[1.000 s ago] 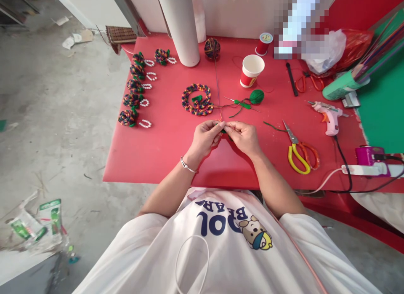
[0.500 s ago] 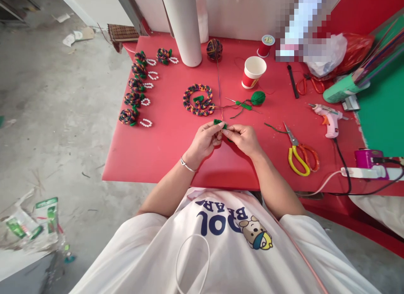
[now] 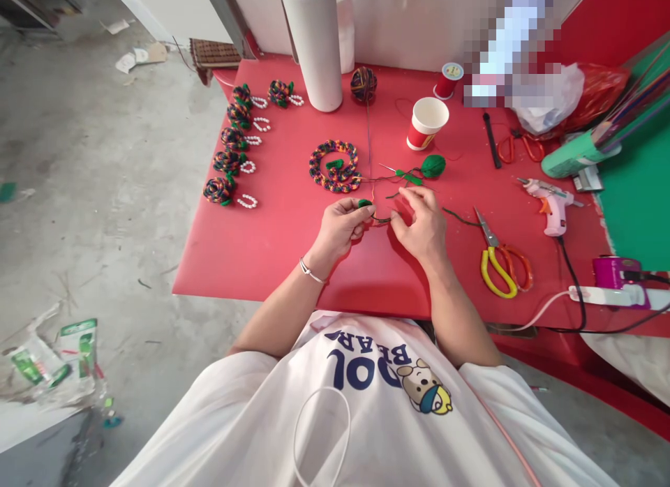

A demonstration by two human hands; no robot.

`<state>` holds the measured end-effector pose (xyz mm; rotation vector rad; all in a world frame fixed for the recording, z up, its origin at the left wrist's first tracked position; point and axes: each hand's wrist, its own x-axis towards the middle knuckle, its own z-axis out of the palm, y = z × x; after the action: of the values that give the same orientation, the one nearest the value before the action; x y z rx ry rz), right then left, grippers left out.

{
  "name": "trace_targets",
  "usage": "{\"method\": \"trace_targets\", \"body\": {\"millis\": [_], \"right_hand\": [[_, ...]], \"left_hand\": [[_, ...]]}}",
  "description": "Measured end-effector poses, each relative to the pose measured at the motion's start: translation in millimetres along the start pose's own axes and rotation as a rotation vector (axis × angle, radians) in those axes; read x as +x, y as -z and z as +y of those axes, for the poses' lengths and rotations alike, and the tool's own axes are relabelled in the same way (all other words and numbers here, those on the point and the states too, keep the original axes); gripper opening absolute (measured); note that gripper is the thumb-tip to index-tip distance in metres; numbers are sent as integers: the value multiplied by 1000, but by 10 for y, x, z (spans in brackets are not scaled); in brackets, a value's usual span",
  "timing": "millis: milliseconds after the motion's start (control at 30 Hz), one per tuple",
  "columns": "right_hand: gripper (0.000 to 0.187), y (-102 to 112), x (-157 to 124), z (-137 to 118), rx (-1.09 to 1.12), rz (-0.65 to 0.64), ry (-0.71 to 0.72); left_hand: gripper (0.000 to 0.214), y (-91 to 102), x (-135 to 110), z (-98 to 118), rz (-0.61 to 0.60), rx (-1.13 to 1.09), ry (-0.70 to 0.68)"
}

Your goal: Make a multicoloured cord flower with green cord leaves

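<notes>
My right hand (image 3: 423,225) has just come away, fingers spread, perhaps brushing the yarn (image 3: 382,220); my left hand (image 3: 339,229) alone now pinches and steadies the green piece (image 3: 365,204) over the table (image 3: 246,253).

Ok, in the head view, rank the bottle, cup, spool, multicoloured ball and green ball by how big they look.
Largest to smallest:
1. Bottle
2. Cup
3. Spool and multicoloured ball: too alike to rank
4. Green ball
</notes>
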<state>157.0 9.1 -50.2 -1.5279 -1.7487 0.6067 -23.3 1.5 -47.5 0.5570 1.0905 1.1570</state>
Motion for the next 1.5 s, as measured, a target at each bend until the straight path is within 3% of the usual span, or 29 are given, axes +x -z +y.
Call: {"method": "trace_targets", "body": {"millis": [67,167,233,400,667,833,1033,1300,1500], "right_hand": [[49,-17,-9,-31,180,-70,-88],[54,-64,-36,-84,507,-345,-275],[56,-94,-55,-116,605,-450,-349],[38,-128,-65,-132,554,-383,-287],[31,-165,-59,-97,475,-346,-148],[29,-199,-66,-95,501,-354,-140],[28,-234,-73,-68,551,-377,-148],[26,-263,-64,-42,633,-374,-195],[30,-247,-58,-64,614,-404,-161]], "left_hand": [[41,-3,-3,-2,-18,18,9],[45,-7,-2,-6,-33,32,-7],[47,-7,1,-11,-17,40,-26],[43,-9,11,-23,7,34,-47],[42,-1,47,-27,-1,-14,-7],[48,-11,45,-20,80,-11,-54],[56,-29,35,-53,71,-3,-80],[47,-48,23,-27,46,-43,20],[45,-66,-21,-25,41,-4,-7]]}}
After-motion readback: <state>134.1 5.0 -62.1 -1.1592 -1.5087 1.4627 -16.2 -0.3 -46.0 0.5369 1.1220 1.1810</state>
